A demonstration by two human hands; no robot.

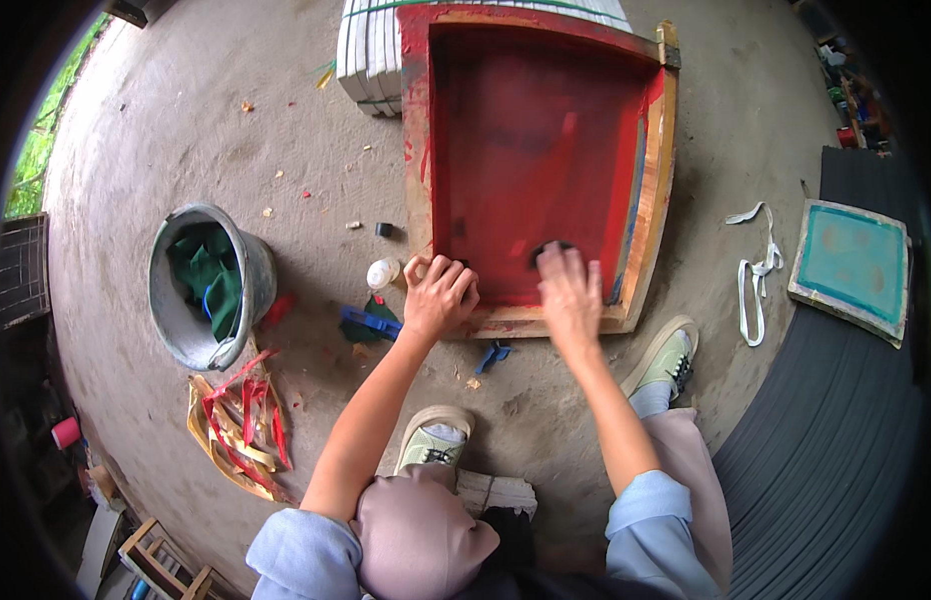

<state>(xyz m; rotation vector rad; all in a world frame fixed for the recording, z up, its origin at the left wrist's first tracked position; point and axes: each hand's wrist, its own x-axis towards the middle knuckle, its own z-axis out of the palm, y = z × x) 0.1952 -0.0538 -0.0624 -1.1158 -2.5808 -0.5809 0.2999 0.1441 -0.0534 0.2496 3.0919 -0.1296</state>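
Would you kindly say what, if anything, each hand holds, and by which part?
The left hand grips the wooden frame by its near left corner; the right hand partly covers a dark object, its grip unclear.

Workshop — concrete floor (316, 150), red-stained framed screen (531, 150), smaller teal screen (852, 262).

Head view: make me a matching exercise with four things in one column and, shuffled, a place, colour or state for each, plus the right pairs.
Things
1. Bucket
2. Left hand
3. Right hand
4. Small framed screen

Places, colours or states
A. Over the near part of the red panel, blurred
B. Teal, toward the right side of the picture
C. At the near left corner of the large wooden frame
D. Has green cloth inside

Pairs: 1-D, 2-C, 3-A, 4-B
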